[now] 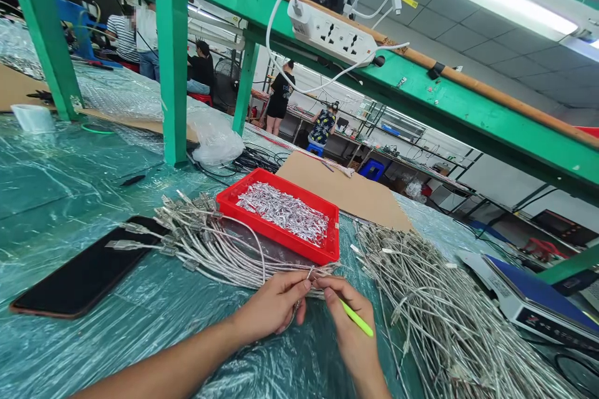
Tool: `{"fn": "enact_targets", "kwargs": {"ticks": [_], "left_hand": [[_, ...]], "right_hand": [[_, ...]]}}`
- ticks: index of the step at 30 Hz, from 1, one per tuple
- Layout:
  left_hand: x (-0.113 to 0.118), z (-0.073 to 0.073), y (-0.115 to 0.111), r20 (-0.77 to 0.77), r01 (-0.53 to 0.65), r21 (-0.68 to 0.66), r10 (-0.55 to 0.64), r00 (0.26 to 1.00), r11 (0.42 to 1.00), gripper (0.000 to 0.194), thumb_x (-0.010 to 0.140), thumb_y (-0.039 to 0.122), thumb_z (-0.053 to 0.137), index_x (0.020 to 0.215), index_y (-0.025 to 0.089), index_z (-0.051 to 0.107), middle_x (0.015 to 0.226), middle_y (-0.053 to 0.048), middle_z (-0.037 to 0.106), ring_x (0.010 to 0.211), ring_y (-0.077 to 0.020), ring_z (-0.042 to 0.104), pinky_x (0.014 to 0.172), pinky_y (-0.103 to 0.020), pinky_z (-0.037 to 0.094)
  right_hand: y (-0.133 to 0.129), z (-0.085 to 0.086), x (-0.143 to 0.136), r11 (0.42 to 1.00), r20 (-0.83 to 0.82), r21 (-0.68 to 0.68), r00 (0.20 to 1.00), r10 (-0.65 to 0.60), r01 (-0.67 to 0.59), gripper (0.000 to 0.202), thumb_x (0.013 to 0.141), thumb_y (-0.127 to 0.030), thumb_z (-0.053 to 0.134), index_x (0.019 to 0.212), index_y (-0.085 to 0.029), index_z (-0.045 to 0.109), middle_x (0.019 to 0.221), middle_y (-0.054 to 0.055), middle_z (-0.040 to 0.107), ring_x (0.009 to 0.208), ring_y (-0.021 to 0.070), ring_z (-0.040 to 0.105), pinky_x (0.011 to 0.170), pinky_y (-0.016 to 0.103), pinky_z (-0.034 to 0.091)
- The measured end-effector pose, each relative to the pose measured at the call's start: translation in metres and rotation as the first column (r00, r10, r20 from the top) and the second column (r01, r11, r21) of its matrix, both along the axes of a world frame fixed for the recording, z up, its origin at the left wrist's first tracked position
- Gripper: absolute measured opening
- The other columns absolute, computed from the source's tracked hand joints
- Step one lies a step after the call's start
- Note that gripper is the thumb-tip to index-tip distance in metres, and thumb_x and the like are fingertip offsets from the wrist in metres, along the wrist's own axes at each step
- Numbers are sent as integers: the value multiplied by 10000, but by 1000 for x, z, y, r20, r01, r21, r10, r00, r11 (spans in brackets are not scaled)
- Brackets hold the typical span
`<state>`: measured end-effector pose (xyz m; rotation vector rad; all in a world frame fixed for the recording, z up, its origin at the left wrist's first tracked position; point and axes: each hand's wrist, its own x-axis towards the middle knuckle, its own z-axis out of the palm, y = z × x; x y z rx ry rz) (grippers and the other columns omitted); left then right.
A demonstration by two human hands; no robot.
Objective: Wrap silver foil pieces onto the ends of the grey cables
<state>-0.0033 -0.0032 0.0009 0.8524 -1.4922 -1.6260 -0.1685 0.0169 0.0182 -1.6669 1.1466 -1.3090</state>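
Near the front centre, my left hand is closed in a pinch on the end of a thin cable. My right hand meets it fingertip to fingertip and holds a yellow-green tool, its tip hidden by the fingers. Just behind both hands lies a bundle of clear grey cables with USB plugs at its left end. A red tray of small silvery pieces stands beyond the bundle. To the right spreads a larger pile of similar cables.
A black phone lies at the left. A scale stands at the right edge. Cardboard lies behind the tray. Green posts and a shelf beam with a power strip cross above. Several people are in the background.
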Motion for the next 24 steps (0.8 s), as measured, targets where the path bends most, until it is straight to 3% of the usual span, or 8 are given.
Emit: {"fn": "enact_targets", "kwargs": {"ticks": [14,20,24], "left_hand": [[1,0,1,52,4,-23,-3,999,1000,366,936,471,427,963,147,595,533,50,549,302,-49,350,307,-145,249],[1,-3,2,58,15,-35,-13,998,999,388,939,491,409,912,153,597,538,50,539,311,-50,347,313,-146,249],[1,-3,0,66,5,-31,-3,998,999,390,938,495,407,910,155,598,534,52,537,312,-52,353,314,-146,253]], "right_hand": [[-1,0,0,1000,19,-10,1000,8,-8,174,885,-328,592,899,-236,738,930,46,717,905,212,657,846,315,493],[0,-3,-6,993,70,1,990,120,-120,182,886,-337,592,897,-250,751,913,53,721,776,195,647,721,299,515],[-1,-3,-7,994,92,2,990,106,-106,178,883,-328,599,887,-240,754,911,58,718,765,187,639,686,279,514]]}}
